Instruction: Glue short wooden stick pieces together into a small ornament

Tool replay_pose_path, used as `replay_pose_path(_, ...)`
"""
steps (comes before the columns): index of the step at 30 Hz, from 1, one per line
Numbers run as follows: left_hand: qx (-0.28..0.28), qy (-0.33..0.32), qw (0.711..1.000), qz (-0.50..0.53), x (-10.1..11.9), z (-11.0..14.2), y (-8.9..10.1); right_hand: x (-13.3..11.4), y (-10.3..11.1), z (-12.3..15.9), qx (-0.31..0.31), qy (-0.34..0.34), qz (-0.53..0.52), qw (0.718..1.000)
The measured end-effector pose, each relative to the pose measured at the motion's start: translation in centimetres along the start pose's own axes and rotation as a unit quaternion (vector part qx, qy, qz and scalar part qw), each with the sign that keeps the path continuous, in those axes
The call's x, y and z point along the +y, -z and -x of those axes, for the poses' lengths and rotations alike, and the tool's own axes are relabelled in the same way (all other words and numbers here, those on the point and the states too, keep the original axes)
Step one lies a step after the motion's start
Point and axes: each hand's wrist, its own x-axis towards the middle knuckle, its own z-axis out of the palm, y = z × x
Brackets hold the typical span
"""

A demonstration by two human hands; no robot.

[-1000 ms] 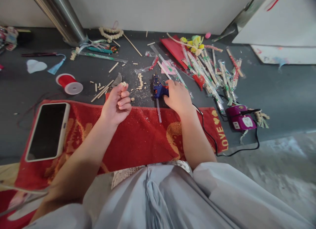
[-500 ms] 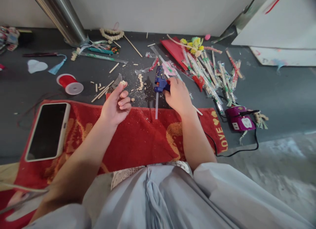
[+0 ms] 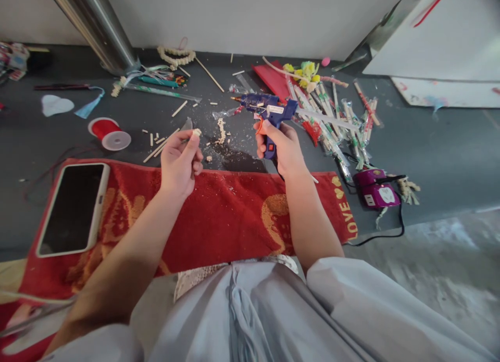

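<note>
Gripping a glue gun [image 3: 280, 112], pinching a pale piece [image 3: 197, 133]

Our right hand [image 3: 288, 147] is wrapped around the glue gun's handle, its nozzle [image 3: 236, 98] pointing left above the dark table [image 3: 433, 159]. Our left hand [image 3: 179, 161] holds the pale piece between thumb and fingers, over the far edge of the red towel [image 3: 226, 216]. Between them lies a row of pale bits [image 3: 222, 130].

dark grey table [image 3: 449, 153]: red towel [image 3: 230, 221] along near edge, short pale pieces [image 3: 222, 128], red spool [image 3: 105, 129], white heart cutout [image 3: 57, 105], wrapped sticks [image 3: 326, 123], purple box [image 3: 375, 187].
</note>
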Motion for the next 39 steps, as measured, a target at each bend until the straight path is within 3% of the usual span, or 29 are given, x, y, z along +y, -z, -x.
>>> replay_pose_path(8,-0.001,-0.1,0.993,-0.063,-0.7,0.3,0.3,-0.4,-0.5,1.1,-0.119,-0.029,-0.022,0.992)
replay_pose_path(17,-0.008,-0.079,0.996,-0.033,-0.4,0.5,0.1,-0.5,-0.6,1.4,-0.181,-0.058,-0.017,0.982)
replay_pose_path(39,0.007,-0.057,0.998,-0.032,0.0,0.7,-0.3,-0.5,-0.7,1.4,-0.191,-0.051,-0.014,0.98)
